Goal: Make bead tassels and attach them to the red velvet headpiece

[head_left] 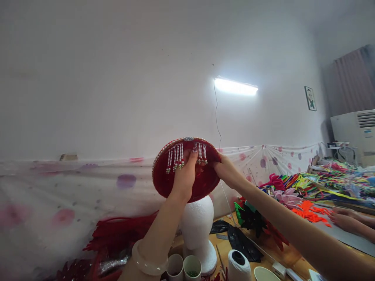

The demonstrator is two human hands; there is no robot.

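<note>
A round red headdress with a pearl-edged rim and white beaded tassels is held up at the centre of the view. My left hand is closed on it from below and in front, its thumb up among the tassels near the rim. The right edge of the headdress is gripped by my right hand, whose fingertips are partly hidden behind it. Just under the headdress stands a white foam head, its top overlapped by the red brim.
Two cups of beads and a white thread spool stand at the front. Black plastic lies to their right. Red chenille stems are at left. At right, a co-worker's hands are beside orange stems.
</note>
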